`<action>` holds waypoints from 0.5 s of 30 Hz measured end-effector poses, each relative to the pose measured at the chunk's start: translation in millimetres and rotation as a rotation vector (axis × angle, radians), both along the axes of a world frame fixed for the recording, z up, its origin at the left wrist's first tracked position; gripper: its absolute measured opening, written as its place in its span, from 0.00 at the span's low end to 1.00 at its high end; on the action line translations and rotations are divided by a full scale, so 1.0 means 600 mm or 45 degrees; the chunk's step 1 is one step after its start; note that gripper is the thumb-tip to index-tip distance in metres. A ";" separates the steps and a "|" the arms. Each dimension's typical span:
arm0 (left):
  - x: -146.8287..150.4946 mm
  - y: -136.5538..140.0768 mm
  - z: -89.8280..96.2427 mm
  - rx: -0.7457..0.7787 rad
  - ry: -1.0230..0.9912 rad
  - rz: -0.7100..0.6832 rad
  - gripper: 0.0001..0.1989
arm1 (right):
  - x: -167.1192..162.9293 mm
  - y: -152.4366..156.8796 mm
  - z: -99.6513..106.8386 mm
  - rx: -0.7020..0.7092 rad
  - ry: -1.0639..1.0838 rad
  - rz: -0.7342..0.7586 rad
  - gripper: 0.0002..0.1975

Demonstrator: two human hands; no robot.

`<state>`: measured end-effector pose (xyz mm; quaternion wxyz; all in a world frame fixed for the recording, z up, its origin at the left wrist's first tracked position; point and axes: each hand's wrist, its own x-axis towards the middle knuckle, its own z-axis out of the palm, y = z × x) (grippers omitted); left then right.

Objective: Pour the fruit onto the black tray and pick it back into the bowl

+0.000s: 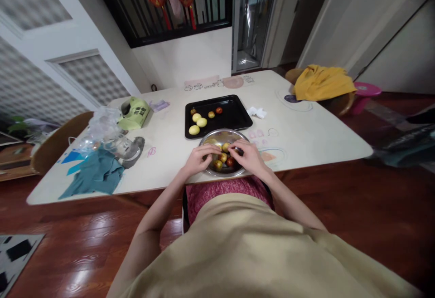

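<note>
A round metal bowl (pixel 227 172) rests at the near edge of the table, with several small, round fruits (pixel 230 162) mottled yellow and red inside. My left hand (pixel 201 157) reaches over its left side, fingers bent. From the right comes my right hand (pixel 249 155), thumb and fingers bent inward. Between the fingertips of both hands is a yellowish fruit (pixel 226 147); the exact contact is too small to see. Just behind the bowl lies a black tray (pixel 231 115) holding three larger pale yellow fruits (pixel 201 122) and several small reddish ones (pixel 219 110).
A crumpled white tissue (pixel 257 112) lies right of the tray. On the table's left are a green packet (pixel 135 113), clear plastic bags (pixel 103 125) and a teal cloth (pixel 97 173). A yellow cloth (pixel 322 83) hangs over a chair at the far right corner.
</note>
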<state>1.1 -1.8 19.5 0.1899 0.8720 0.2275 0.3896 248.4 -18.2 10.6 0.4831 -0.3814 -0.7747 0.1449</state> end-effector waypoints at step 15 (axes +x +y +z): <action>0.039 0.298 0.058 -0.087 0.748 0.737 0.23 | 0.026 0.021 -0.049 0.194 0.387 -0.066 0.21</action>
